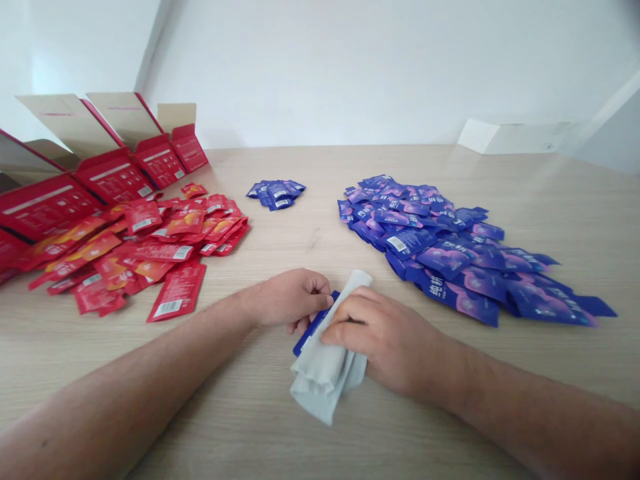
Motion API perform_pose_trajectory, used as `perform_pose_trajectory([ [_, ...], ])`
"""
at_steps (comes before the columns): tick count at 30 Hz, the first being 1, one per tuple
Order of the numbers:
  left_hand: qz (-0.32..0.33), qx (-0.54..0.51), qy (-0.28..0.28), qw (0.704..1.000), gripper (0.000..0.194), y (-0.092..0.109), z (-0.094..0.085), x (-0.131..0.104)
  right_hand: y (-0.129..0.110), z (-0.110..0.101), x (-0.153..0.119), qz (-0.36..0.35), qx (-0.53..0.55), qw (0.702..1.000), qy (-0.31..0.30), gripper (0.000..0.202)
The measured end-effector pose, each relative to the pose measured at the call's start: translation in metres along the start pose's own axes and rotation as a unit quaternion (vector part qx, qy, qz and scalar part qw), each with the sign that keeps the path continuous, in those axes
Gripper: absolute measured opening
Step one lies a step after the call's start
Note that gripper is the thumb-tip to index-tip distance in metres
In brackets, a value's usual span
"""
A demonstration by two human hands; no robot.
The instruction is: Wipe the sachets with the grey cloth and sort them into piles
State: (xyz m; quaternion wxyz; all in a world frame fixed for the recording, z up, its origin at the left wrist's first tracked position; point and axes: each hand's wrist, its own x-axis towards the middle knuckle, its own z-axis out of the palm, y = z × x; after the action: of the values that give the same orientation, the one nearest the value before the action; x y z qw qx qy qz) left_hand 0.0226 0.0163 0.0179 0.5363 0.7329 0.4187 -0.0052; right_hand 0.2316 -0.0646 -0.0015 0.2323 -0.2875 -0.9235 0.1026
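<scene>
Near the front middle of the table, my right hand (pixel 385 333) is closed round a folded whitish cloth (pixel 325 353), whose loose end hangs toward me. My left hand (pixel 295 300) pinches the upper edge of a blue packet (pixel 311 332) with thumb and fingers. The packet lies slantwise between the hands, partly covered by the cloth, and its lower end touches it. Part of the packet is hidden behind my left fingers and the cloth.
Red packets (pixel 165 247) lie heaped at the left, before open red boxes (pixel 115 177). A large pile of blue-purple packets (pixel 445 253) spreads at the right. A small blue pile (pixel 277 193) sits at the back middle. A white box (pixel 510 137) stands back right.
</scene>
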Motion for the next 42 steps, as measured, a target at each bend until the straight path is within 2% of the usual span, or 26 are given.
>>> perform_pose_trajectory([
  [3,0.001,0.001,-0.001,1.000,0.022,-0.0004,0.0003,0.0001,0.0027,-0.0005,-0.0001,0.038,-0.008,0.999,0.011,0.019],
  [9,0.005,-0.003,-0.004,1.000,0.022,-0.0006,-0.0002,-0.0004,-0.0014,-0.0010,0.0005,-0.011,0.002,1.000,-0.012,0.017],
  [14,-0.001,-0.005,-0.004,1.000,0.021,-0.0011,-0.0004,0.0009,0.0027,-0.0025,0.0008,0.052,-0.012,0.999,0.007,0.019],
  [18,0.001,-0.001,-0.009,1.000,0.022,-0.0004,-0.0007,0.0004,-0.0015,-0.0001,0.0004,-0.008,-0.001,1.000,-0.010,0.017],
  [20,0.001,-0.002,-0.007,1.000,0.022,-0.0003,-0.0008,0.0003,-0.0019,-0.0004,0.0003,-0.014,0.002,1.000,-0.013,0.018],
  [25,0.001,-0.001,-0.005,1.000,0.021,-0.0003,-0.0009,0.0004,0.0024,-0.0027,0.0004,0.048,-0.009,0.999,0.012,0.018],
  [30,0.001,0.004,-0.007,1.000,0.019,0.0000,-0.0006,0.0004,-0.0021,-0.0009,0.0001,-0.016,0.008,1.000,-0.006,0.018],
  [35,0.001,-0.005,-0.007,1.000,0.019,-0.0004,-0.0004,0.0008,0.0015,-0.0031,0.0001,0.056,-0.010,0.998,0.006,0.020],
  [40,0.002,0.002,-0.010,1.000,0.017,0.0004,-0.0004,0.0002,-0.0024,-0.0008,0.0001,-0.006,0.005,1.000,-0.015,0.018],
  [42,0.003,0.001,-0.009,1.000,0.018,0.0002,-0.0004,0.0005,-0.0024,-0.0010,0.0002,-0.004,0.001,1.000,-0.018,0.018],
])
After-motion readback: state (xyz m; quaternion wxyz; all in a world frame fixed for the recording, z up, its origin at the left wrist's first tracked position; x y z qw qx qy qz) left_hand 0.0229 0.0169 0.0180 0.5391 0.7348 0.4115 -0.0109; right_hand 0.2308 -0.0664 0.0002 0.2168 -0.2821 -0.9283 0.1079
